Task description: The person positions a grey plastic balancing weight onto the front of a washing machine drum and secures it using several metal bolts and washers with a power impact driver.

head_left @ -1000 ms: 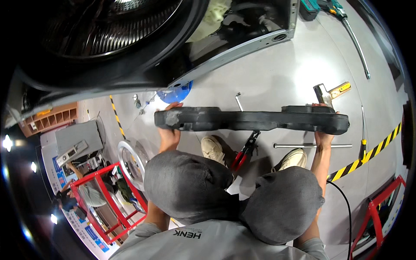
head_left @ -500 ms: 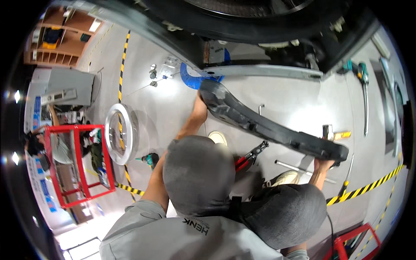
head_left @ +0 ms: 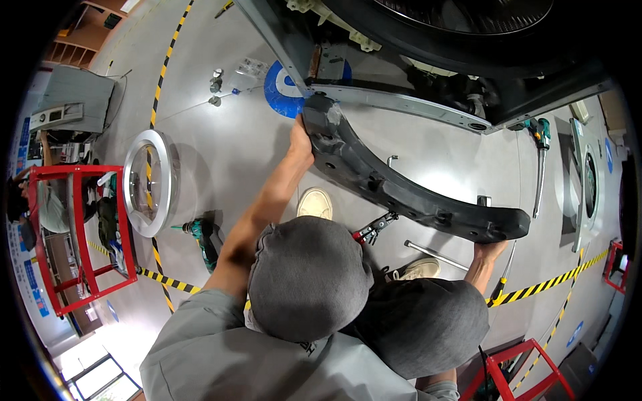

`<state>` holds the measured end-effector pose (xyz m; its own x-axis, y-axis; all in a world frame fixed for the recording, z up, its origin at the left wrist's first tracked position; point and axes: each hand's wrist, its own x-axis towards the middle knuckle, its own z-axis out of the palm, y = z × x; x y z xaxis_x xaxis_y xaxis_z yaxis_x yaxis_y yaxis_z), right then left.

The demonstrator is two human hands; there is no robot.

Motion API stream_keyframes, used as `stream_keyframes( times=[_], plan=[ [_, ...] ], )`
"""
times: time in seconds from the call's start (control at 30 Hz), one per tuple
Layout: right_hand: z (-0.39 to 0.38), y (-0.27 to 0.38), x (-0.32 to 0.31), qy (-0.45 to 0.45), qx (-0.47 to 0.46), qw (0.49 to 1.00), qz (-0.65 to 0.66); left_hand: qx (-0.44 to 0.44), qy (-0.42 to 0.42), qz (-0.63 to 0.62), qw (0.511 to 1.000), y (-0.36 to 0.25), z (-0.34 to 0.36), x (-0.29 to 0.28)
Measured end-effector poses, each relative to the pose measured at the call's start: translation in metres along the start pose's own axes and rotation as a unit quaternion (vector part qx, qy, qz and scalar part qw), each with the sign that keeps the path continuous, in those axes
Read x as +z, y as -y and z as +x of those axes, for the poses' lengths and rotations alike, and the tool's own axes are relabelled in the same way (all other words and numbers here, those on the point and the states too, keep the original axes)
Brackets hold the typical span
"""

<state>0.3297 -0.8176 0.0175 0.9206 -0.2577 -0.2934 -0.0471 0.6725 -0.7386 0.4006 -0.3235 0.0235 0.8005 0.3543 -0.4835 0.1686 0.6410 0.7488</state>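
I hold a black, thick crescent-shaped counterweight (head_left: pixel 408 199) by its two ends, in front of the opened washing machine (head_left: pixel 408 107). My left hand (head_left: pixel 301 144) grips its far left end, which overlaps the corner of the machine's metal bottom rail. At the near right end, my right hand (head_left: pixel 491 251) is closed around the underside, its fingers partly hidden by the piece. The dark drum (head_left: pixel 461 17) shows above the rail. Below the counterweight, red-handled pliers (head_left: pixel 374 228) and a metal bar (head_left: pixel 435 255) lie on the floor between my shoes.
A round door ring (head_left: pixel 131 184) and a green cordless drill (head_left: pixel 202 240) are at left, beside a red-framed cart (head_left: pixel 79 234). To the right lie another green power tool (head_left: pixel 540 134), a screwdriver (head_left: pixel 498 291) and a detached panel (head_left: pixel 587 187). Small parts (head_left: pixel 215 83) sit far left.
The counterweight's left end has come closer to the machine's rail corner, and the piece has tilted to show more of its face. Both hands keep their hold; my view has shifted.
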Motion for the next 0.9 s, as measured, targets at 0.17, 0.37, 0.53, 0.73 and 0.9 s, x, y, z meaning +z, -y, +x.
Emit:
stream_keyframes(
  times=[0.17, 0.37, 0.53, 0.73, 0.9],
  plan=[
    [-0.002, 0.014, 0.019, -0.018, -0.009, 1.000, -0.008, -0.036, 0.024, -0.032, 0.999, -0.032, -0.002, 0.008],
    [0.017, 0.038, 0.078, 0.008, -0.008, 1.000, -0.015, 0.001, 0.052, -0.051, 0.997, -0.110, -0.011, 0.056],
    [0.034, 0.041, 0.124, 0.053, -0.023, 0.998, 0.004, 0.038, 0.044, -0.042, 0.997, -0.159, -0.003, 0.070],
    [0.034, 0.059, 0.145, 0.080, -0.031, 0.996, -0.013, 0.025, 0.041, -0.011, 0.999, -0.187, 0.004, 0.088],
    [0.023, 0.086, 0.164, 0.069, -0.033, 0.997, -0.022, 0.015, 0.053, -0.052, 0.997, -0.181, 0.028, 0.090]
  ],
)
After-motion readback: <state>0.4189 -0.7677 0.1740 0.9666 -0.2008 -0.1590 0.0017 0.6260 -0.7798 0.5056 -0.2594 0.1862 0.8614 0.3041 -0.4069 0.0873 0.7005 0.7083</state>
